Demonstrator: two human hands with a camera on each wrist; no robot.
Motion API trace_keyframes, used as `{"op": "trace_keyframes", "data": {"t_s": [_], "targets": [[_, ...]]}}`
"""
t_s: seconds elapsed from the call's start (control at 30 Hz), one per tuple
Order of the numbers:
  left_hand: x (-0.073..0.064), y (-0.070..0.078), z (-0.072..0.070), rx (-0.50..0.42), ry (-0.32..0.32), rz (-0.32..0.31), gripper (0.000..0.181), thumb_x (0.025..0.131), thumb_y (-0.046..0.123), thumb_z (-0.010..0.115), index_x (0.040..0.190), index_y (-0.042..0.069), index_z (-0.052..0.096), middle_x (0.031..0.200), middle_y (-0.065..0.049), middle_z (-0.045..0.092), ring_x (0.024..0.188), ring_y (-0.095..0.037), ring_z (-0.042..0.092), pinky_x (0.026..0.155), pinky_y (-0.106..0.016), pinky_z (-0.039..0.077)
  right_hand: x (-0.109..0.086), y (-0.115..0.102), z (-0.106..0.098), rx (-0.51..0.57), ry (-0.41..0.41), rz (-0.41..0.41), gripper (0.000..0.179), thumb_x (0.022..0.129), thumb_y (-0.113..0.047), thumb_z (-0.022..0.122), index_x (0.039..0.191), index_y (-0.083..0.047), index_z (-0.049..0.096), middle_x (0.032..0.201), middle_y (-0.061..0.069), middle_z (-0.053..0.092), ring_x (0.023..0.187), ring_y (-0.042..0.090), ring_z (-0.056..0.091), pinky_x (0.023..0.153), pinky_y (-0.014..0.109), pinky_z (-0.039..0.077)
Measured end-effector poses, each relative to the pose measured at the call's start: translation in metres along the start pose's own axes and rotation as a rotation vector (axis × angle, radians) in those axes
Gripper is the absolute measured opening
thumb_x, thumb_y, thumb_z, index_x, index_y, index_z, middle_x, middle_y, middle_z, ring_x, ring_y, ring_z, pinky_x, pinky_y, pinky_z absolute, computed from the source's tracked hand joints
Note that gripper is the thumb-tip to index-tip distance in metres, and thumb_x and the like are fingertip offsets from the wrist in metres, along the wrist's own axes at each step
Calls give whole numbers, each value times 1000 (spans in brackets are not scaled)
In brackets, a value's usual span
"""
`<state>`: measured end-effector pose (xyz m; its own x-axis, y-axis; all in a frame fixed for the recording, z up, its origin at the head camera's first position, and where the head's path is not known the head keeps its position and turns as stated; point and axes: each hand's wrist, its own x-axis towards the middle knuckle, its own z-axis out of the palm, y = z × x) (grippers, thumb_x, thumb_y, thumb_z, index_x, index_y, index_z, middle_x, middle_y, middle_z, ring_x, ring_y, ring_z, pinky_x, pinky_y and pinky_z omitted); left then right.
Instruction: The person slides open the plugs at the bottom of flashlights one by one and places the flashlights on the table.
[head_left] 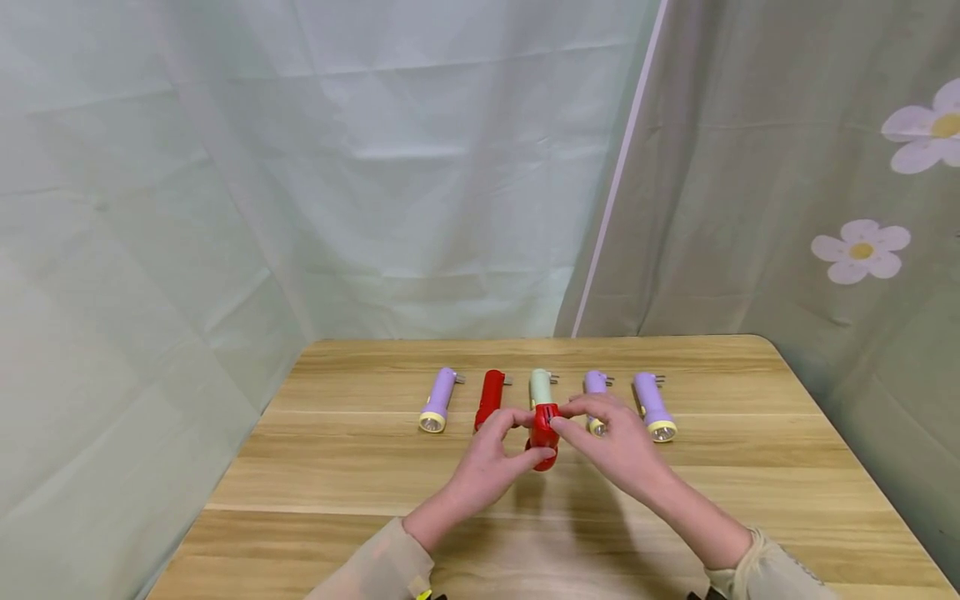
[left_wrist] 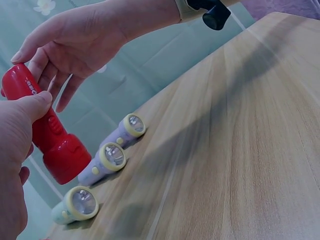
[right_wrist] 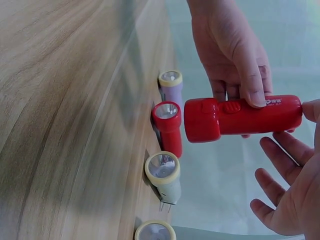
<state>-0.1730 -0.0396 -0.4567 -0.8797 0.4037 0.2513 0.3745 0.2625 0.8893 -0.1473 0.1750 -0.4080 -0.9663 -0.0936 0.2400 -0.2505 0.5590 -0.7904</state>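
Raised over the table's middle is a red flashlight (head_left: 543, 433) with its tail end up and a slot showing there. My left hand (head_left: 483, 471) grips its body between thumb and fingers; in the right wrist view that thumb lies just behind the ribbed switch (right_wrist: 232, 107). At the tail, my right hand (head_left: 626, 446) pinches the end with thumb and index finger, its other fingers loosely spread. Directly behind the held one lies a pale green flashlight (head_left: 541, 385), partly covered by it in the head view.
On the wooden table (head_left: 337, 475), a purple flashlight (head_left: 440, 395) and a second red flashlight (head_left: 491, 395) lie left of the green one. Two more purple flashlights lie to its right, the outer purple flashlight (head_left: 650, 400) fully visible. Metal prongs stick out from their tails. Curtains (head_left: 450, 167) hang behind.
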Motion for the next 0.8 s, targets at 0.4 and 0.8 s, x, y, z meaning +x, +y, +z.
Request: {"op": "trace_keyframes", "data": {"t_s": [0.4,0.8], "targets": [[2,-4,0,20,1,14,36,91,34,79,123,30,63,121,15,61,118,-11,53,101,-47,45,4,-9,1,34,-75,133,27,91,-50,74,106,-29,77,108,-12,72,101,18,59,76,38,49],[2,-5,1,36,-3,13,35,92,34,79,123,31,63,120,15,62,117,-10,55,101,-46,45,4,-11,0,54,-87,146,22,92,-46,74,102,-27,76,103,-10,72,92,21,57,72,37,47]]}}
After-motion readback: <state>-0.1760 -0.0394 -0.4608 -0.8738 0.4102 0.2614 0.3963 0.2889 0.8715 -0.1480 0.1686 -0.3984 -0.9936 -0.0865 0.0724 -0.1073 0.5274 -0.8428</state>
